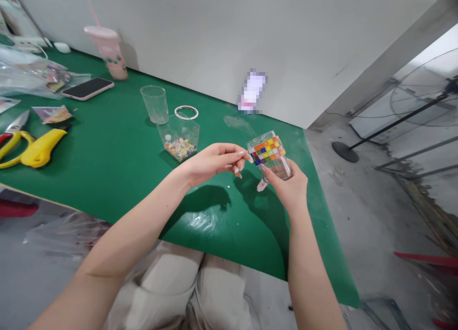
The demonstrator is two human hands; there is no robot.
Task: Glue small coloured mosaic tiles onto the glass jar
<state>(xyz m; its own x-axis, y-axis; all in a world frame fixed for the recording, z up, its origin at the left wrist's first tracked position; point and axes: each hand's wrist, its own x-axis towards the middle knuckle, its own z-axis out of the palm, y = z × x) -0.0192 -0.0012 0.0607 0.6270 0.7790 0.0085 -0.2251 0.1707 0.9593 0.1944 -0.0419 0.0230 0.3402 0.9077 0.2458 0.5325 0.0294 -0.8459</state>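
curling, right hand (294, 187) holds tiled cup (268, 150); left hand (214, 159) extends alongside.

Smooth green-topped table (118, 144): clear plastic bag (25, 75) at left, metal-bladed scissors (18, 121), dark-screened phone (88, 88), pink strawed cup (113, 63), clear round tumbler (154, 103), thin white ring (186, 107), transparent angular cup (194, 134).

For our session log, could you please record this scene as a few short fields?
Left hand: fingertips at left edge of tiled cup; anything pinched unclear
Right hand: holding tiled cup
Tiles: multicoloured, covering part of the cup
Nearby: cup of small pieces, clear cup, white ring
Farther left: phone, pink tumbler, plastic bag
Surface: green table
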